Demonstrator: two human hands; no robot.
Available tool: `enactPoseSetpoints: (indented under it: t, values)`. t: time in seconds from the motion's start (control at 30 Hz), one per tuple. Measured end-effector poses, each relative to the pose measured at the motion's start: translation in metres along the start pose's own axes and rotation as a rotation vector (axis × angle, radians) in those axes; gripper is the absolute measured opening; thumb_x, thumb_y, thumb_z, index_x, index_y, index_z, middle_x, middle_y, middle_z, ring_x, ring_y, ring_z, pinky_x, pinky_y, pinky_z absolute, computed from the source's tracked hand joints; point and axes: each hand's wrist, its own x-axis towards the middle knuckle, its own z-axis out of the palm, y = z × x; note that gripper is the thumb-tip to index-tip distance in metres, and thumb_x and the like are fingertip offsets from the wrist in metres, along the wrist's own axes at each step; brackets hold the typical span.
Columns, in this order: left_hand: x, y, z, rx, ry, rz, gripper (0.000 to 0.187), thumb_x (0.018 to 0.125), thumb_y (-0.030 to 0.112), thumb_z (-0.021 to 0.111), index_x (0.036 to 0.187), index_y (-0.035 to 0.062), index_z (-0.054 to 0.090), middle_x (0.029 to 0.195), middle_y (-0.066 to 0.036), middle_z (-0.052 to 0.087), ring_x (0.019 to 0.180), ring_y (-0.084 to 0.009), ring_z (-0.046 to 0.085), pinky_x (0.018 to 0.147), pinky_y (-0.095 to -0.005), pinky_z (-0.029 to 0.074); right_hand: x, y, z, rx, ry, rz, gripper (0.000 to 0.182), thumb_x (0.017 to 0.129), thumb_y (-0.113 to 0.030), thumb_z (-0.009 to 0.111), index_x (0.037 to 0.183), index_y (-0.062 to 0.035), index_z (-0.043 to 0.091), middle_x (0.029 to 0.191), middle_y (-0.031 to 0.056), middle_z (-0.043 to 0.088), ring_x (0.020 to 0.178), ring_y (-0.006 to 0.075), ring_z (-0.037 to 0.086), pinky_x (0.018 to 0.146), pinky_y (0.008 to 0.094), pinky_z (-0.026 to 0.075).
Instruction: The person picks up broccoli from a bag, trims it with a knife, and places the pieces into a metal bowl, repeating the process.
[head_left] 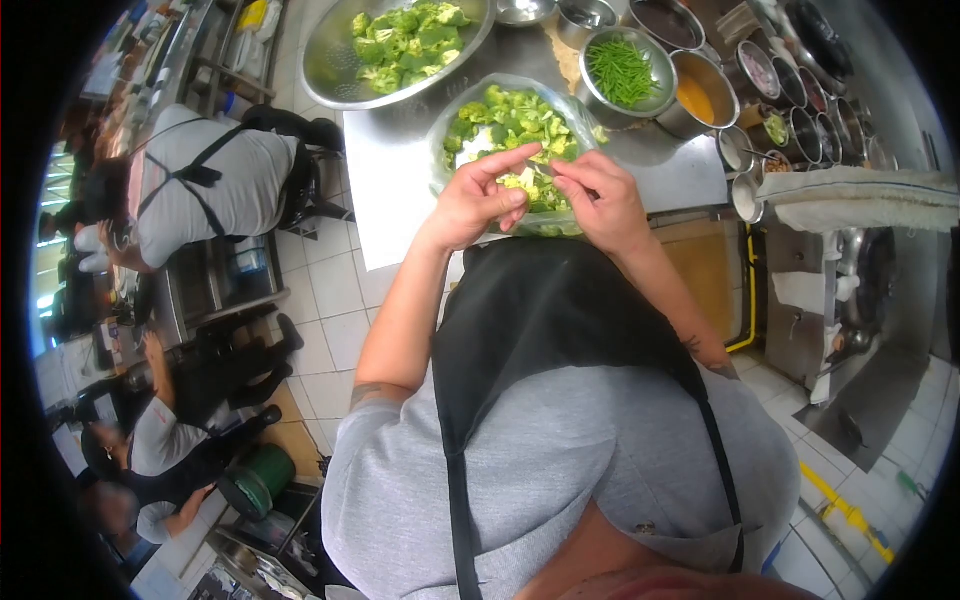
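Note:
A bowl lined with a clear plastic bag (440,165) stands on the steel counter, filled with cut broccoli florets (520,118). Above its near side are both my hands, close together. My left hand (478,202) points its index finger toward the right, while the thumb and other fingers are curled in. Thumb and fingertips of my right hand (603,203) are pinched together; whatever small piece is in them cannot be made out. Pale floret pieces (533,184) show just under the fingertips.
A large steel colander (318,75) with more broccoli sits at the back left. Beyond the bowl are a bowl of chopped green vegetables (622,72) and a pot of orange liquid (693,98). Several containers line the right. Co-workers (215,180) stand at the left.

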Motion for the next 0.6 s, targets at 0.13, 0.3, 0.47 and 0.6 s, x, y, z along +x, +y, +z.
enactPoseSetpoints:
  t: [0.13,0.3,0.47,0.6]
  values:
    - [-0.002,0.009,-0.003,0.215,0.038,0.035,0.058,0.091,-0.005,0.075,0.146,0.0034,0.058,0.107,-0.005,0.067,0.073,-0.0075,0.064,0.061,-0.0217,0.054,0.001,-0.002,-0.004,0.070,-0.038,0.026,0.018,0.094,-0.008,0.073,0.110,-0.0018,0.077,0.085,0.0119,0.066,0.071,0.0253,0.064,0.066,0.0346,0.050]
    - [-0.003,0.019,0.007,0.331,0.073,0.100,0.055,0.086,-0.010,0.077,0.138,0.0016,0.064,0.119,-0.004,0.058,0.081,-0.0077,0.068,0.065,-0.0224,0.060,0.005,-0.007,-0.017,0.073,-0.144,0.002,0.016,0.093,-0.009,0.073,0.107,-0.0025,0.078,0.084,0.0119,0.066,0.071,0.0261,0.063,0.066,0.0351,0.050]
    - [-0.003,0.021,0.011,0.343,0.083,0.074,0.052,0.086,-0.010,0.077,0.135,0.0024,0.066,0.117,-0.004,0.058,0.085,-0.0074,0.068,0.065,-0.0230,0.061,0.005,-0.008,-0.021,0.033,-0.242,-0.012,0.018,0.092,-0.004,0.073,0.109,-0.0012,0.078,0.086,0.0108,0.068,0.073,0.0218,0.064,0.067,0.0314,0.049]
    - [-0.002,0.017,0.011,0.408,0.077,0.020,0.049,0.085,-0.008,0.078,0.132,0.0021,0.067,0.115,-0.004,0.061,0.079,-0.0072,0.067,0.064,-0.0226,0.058,0.004,-0.007,-0.021,0.030,-0.287,-0.017,0.018,0.091,-0.003,0.073,0.108,-0.0015,0.078,0.086,0.0105,0.067,0.073,0.0216,0.064,0.066,0.0316,0.049]
